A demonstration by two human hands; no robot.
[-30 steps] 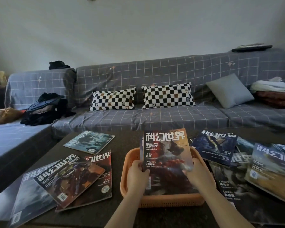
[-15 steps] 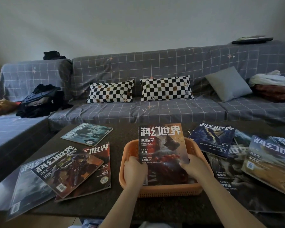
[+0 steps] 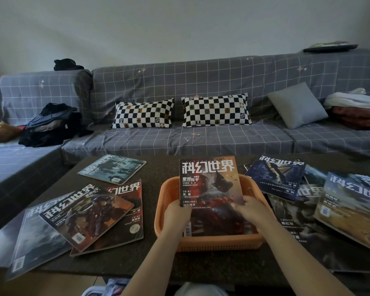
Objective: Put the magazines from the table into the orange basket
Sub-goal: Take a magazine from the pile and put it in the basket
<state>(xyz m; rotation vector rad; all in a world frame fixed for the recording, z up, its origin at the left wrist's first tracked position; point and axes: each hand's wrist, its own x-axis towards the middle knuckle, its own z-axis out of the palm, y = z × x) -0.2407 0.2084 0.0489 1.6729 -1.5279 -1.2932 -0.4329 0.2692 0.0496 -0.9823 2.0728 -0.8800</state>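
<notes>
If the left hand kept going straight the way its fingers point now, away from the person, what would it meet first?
The left hand grips the red-covered magazine inside the orange basket. Straight ahead lies the basket's far wall, probably first; depth is hard to judge.

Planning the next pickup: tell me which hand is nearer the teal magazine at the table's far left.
Left. The left hand grips the magazine in the basket, on the teal magazine's side; the right hand is farther right, across that cover.

A red-covered magazine (image 3: 210, 189) leans tilted in the orange basket (image 3: 209, 240); other magazines (image 3: 88, 212) lie scattered on the table (image 3: 158, 169).
</notes>
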